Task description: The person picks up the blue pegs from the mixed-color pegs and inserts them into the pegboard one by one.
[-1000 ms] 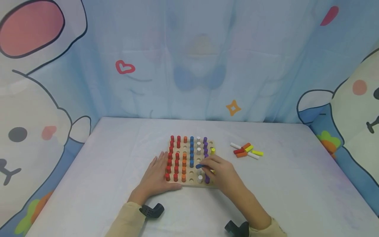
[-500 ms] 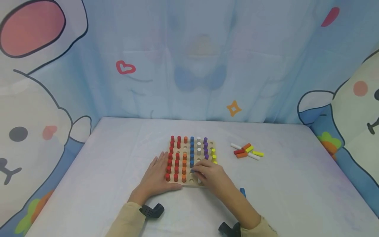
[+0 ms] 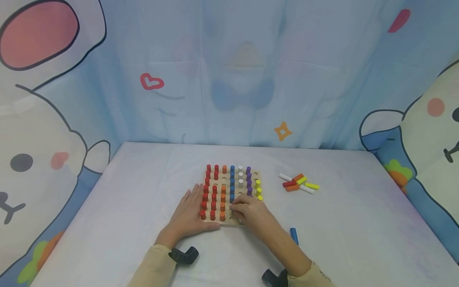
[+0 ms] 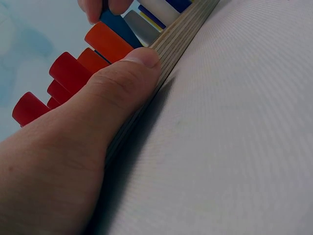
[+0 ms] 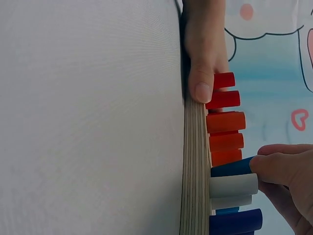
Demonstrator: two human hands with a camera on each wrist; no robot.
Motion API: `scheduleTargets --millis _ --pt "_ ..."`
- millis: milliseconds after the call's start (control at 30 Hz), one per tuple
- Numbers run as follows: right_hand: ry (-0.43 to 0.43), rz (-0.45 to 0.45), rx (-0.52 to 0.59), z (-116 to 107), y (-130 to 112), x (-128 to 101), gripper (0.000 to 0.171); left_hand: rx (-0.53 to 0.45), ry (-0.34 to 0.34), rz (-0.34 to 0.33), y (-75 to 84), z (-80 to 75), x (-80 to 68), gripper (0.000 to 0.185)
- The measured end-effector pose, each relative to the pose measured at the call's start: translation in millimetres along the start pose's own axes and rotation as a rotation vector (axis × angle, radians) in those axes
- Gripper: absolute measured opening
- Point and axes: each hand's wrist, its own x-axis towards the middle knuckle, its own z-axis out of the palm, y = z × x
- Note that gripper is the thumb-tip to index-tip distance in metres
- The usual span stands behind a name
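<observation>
A wooden pegboard (image 3: 255,173) lies mid-table with rows of red, orange, blue, white, purple and yellow pegs standing in it. My right hand (image 3: 235,208) pinches a blue peg (image 5: 232,167) at the blue column, near the board's front edge (image 5: 195,161), with its tip among the standing pegs. The fingertips (image 4: 100,7) also show on that blue peg (image 4: 117,24) in the left wrist view. My left hand (image 3: 188,213) lies flat on the cloth beside the red pegs (image 3: 204,205). Its thumb (image 4: 129,71) presses against the board's front edge (image 4: 183,32).
A loose blue peg (image 3: 294,236) lies on the cloth beside my right forearm. Several loose pegs (image 3: 299,182), white, red, orange and yellow, are piled to the right of the board. A cartoon-print curtain (image 3: 229,79) closes off the table's back and sides.
My right hand has carried the blue peg left and nearer, from the white and purple columns to the blue column. A loose blue peg now shows by the forearm. The left hand has not moved.
</observation>
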Motion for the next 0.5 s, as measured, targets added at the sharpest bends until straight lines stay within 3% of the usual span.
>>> scheduleTargets --millis 500 --pt "-0.006 -0.001 0.023 1.0 -1.2 0.4 0.022 -0.015 0.007 -0.006 -0.2 1.6 -0.2 0.126"
